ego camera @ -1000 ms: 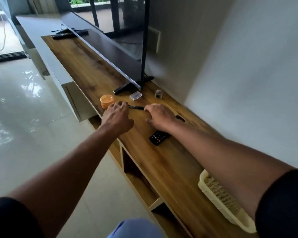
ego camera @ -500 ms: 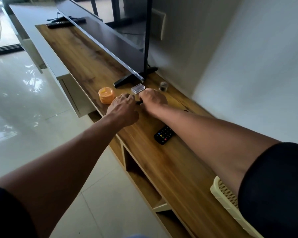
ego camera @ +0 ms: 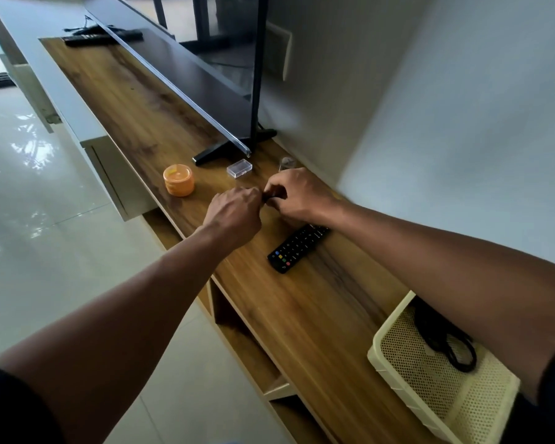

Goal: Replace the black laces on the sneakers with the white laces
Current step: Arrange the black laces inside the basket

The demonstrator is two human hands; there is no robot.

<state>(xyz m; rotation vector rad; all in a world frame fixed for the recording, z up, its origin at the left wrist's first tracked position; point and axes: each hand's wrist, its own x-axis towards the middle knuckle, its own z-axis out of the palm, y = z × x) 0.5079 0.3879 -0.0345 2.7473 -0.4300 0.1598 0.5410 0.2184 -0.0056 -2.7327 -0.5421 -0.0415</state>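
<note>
While arms reach over wooden TV console (ego camera: 302, 315), my left hand (ego camera: 234, 213) and right hand (ego camera: 297, 195) meet, fingers curled, pinching small dark object (ego camera: 267, 196); identity unclear.

A long wooden TV console (ego camera: 318, 315) carries a television's black foot (ego camera: 212, 152), an orange round tub (ego camera: 178, 180), a small clear plastic box (ego camera: 239, 168), a black remote (ego camera: 297, 248), a cream mesh basket (ego camera: 398, 370) at the near end and another remote (ego camera: 87, 40) far off

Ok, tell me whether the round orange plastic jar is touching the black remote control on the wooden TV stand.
No, the round orange plastic jar stands apart from the black remote control, with both hands between them on the wooden TV stand.
</note>
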